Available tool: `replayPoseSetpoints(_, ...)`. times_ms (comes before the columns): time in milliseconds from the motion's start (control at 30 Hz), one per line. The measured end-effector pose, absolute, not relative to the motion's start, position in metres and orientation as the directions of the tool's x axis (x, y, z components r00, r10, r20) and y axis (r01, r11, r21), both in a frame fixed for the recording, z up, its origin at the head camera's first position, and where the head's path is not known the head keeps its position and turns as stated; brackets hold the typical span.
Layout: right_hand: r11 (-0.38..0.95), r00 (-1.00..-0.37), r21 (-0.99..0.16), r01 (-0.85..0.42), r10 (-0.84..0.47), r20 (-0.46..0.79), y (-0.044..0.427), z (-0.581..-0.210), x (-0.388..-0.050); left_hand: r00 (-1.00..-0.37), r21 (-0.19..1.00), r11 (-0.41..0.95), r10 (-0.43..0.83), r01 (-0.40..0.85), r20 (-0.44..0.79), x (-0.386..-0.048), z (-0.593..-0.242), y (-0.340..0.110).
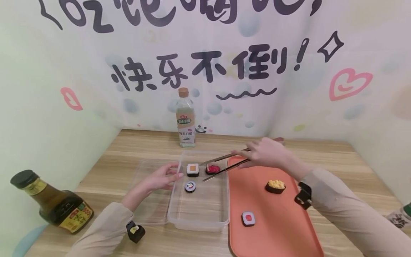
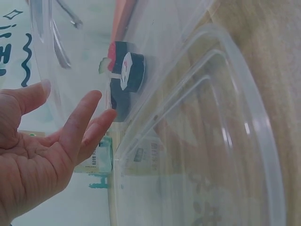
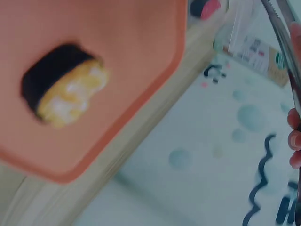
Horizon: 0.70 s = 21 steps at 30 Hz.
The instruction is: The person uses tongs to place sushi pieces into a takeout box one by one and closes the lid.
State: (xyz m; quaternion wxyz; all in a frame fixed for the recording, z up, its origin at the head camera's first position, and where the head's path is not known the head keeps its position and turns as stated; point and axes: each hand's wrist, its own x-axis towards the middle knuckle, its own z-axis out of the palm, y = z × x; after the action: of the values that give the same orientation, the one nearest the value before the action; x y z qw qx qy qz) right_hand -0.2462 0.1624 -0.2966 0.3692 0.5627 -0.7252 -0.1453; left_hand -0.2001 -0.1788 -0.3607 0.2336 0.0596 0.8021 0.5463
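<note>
My right hand [image 1: 264, 153] holds a pair of dark chopsticks [image 1: 221, 171], their tips spread over a clear plastic box [image 1: 199, 214]. Between the two sticks lies a red-topped sushi [image 1: 213, 169]; whether they touch it I cannot tell. A square sushi roll with an orange centre [image 1: 193, 170] and a round roll [image 1: 190, 186] are also in the box. At the box's left wall is my left hand [image 1: 163, 176], fingers loosely extended in the left wrist view. An orange tray [image 1: 266, 235] beside the box bears a corn-topped sushi [image 1: 275, 186] and a red-centred roll [image 1: 248, 218].
A clear lid [image 1: 151, 210] lies left of the box, partly under my left arm. Behind the box stands a clear bottle with a cork-coloured cap [image 1: 185, 123]. A dark sauce bottle [image 1: 65, 207] is at the left, and another container [image 1: 399, 217] at the right edge.
</note>
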Motion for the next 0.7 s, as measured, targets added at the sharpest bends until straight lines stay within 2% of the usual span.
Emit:
replayPoseSetpoints(200, 0.352, -0.004, 0.662, -0.662, -0.885, 0.466, 0.222, -0.287, -0.235, -0.88, 0.905, 0.393, 0.357, -0.163, -0.314, -0.2, -0.36, -0.178)
replayPoseSetpoints(267, 0.355, 0.004, 0.66, -0.662, -0.879, 0.477, 0.244, -0.283, -0.228, -0.879, 0.905, 0.394, 0.359, -0.163, -0.315, -0.201, -0.361, -0.177)
replayPoseSetpoints(433, 0.35, -0.028, 0.652, -0.672, -0.892, 0.45, 0.291, -0.279, -0.211, -0.878, 0.9, 0.405, 0.359, -0.16, -0.318, -0.202, -0.362, -0.178)
replayPoseSetpoints(700, 0.343, -0.095, 0.675, -0.653, -0.921, 0.377, 0.335, -0.293, -0.196, -0.871, 0.909, 0.388, 0.381, -0.153, -0.31, -0.201, -0.361, -0.18)
